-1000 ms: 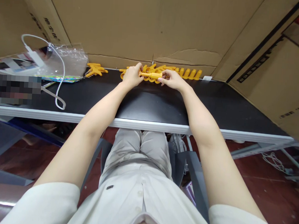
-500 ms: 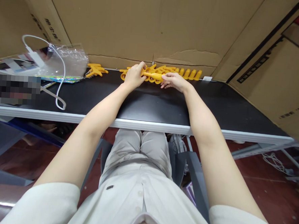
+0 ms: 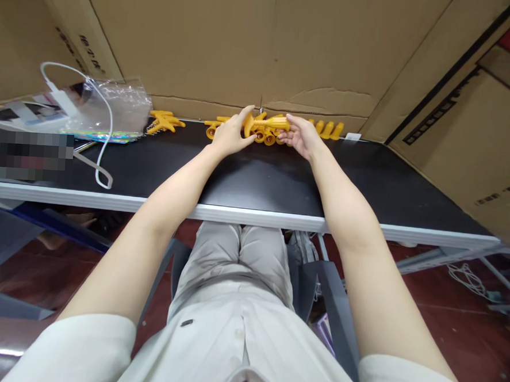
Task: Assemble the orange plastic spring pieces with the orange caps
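Both of my hands are over the back of the black table, on one yellow plastic piece point(image 3: 270, 123) with a slim ribbed handle and a wider end. Its wide end sits between the thumb and fingers of my left hand point(image 3: 233, 131). My right hand point(image 3: 302, 137) pinches the handle end, with the lower fingers loosely curled. Behind and below it lie yellow round cup-like parts point(image 3: 269, 139) and branched yellow parts, partly covered by the hands. Several yellow cylindrical handles point(image 3: 328, 130) stand in a row right of my right hand.
Branched yellow parts point(image 3: 166, 121) with small metal bits lie at the left. Beyond them are a clear plastic bag point(image 3: 122, 105) and a white cable point(image 3: 106, 141). Cardboard walls point(image 3: 195, 43) close off the back and right. A silver edge point(image 3: 257, 216) runs along the table front.
The yellow piece has turned, so its wide end now shows at my left hand. My left thumb has spread from the fingers; my right hand has rolled, showing more palm.
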{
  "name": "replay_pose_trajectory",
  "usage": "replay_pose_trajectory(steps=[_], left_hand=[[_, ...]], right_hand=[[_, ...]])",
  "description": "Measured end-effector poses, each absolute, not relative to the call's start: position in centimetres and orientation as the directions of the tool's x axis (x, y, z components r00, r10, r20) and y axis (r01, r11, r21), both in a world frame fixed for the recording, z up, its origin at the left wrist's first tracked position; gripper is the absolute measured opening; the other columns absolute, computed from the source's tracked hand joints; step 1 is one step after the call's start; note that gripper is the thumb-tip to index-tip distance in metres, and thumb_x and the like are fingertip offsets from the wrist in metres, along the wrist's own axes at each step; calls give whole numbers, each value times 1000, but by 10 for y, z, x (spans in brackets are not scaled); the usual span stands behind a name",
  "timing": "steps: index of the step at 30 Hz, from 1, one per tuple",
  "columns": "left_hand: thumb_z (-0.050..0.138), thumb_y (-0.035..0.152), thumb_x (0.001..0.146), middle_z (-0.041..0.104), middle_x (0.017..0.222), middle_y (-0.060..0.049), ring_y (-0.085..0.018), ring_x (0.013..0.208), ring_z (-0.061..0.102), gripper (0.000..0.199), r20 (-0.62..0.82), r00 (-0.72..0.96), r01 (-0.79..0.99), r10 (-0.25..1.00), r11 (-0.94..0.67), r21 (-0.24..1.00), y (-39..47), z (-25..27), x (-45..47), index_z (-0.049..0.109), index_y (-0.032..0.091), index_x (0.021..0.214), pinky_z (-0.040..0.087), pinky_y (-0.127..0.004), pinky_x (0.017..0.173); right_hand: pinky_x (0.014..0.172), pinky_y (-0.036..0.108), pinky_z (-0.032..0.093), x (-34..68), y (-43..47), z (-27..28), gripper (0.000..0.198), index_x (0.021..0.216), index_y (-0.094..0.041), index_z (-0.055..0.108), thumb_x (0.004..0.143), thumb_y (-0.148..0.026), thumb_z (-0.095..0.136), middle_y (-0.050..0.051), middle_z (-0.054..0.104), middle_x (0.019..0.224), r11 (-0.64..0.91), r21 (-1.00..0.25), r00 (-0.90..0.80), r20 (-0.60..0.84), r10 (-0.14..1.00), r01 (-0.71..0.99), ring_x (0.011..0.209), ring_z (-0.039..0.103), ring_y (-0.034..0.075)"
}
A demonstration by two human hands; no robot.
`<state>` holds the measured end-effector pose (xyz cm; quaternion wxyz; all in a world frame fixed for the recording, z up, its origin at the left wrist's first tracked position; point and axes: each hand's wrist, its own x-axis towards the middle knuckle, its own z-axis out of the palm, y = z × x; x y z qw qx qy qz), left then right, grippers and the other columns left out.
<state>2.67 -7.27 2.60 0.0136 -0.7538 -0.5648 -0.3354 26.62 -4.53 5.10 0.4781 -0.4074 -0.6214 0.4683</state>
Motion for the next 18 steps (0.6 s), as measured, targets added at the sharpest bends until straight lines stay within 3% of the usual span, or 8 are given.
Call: replay_pose_trajectory(steps=[3, 6, 10, 14, 18], left_hand=[[71, 36, 96, 77, 142, -15, -40, 136, 72, 85, 504, 106, 871, 857, -325, 369, -70, 24, 26, 47, 28, 177, 57, -46, 115], [65, 30, 99, 76, 145, -17, -40, 138, 71, 67, 479, 58, 897, 876, -256, 359, -68, 25, 24, 60, 23, 165, 56, -51, 119], [63, 27, 98, 70, 155, -23, -43, 148, 62, 56, 446, -22, 919, 895, -158, 362, -65, 24, 17, 69, 20, 153, 49, -58, 127], [69, 33, 96, 51, 175, -30, -51, 165, 43, 74, 341, -190, 900, 921, 25, 435, -61, 21, 8, 56, 17, 167, 36, -75, 134], [73, 44, 97, 24, 190, -32, -49, 178, 24, 96, 133, -264, 838, 955, 160, 521, -60, 22, 3, 37, 10, 180, 25, -73, 141]], right_hand=[[78, 32, 64, 275, -23, 48, 58, 105, -26, 62, 94, -81, 80, 3, 73, 94, 356, -925, -91, 346, 934, 131, 87, 81, 21], [88, 36, 66, 279, -5, 46, 58, 114, -26, 65, 98, -81, 75, 8, 74, 117, 475, -850, 10, 490, 872, 226, 107, 83, 26], [108, 44, 65, 271, 3, 49, 57, 123, -26, 70, 95, -74, 82, 14, 72, 138, 576, -704, -28, 623, 782, 416, 137, 73, 33], [126, 54, 57, 256, 6, 55, 44, 126, -26, 72, 97, -57, 85, 15, 71, 147, 599, -575, -121, 657, 744, 557, 151, 62, 37], [134, 57, 49, 234, 12, 55, 32, 127, -25, 73, 100, -42, 82, 16, 73, 149, 607, -510, -182, 656, 733, 609, 147, 64, 38]])
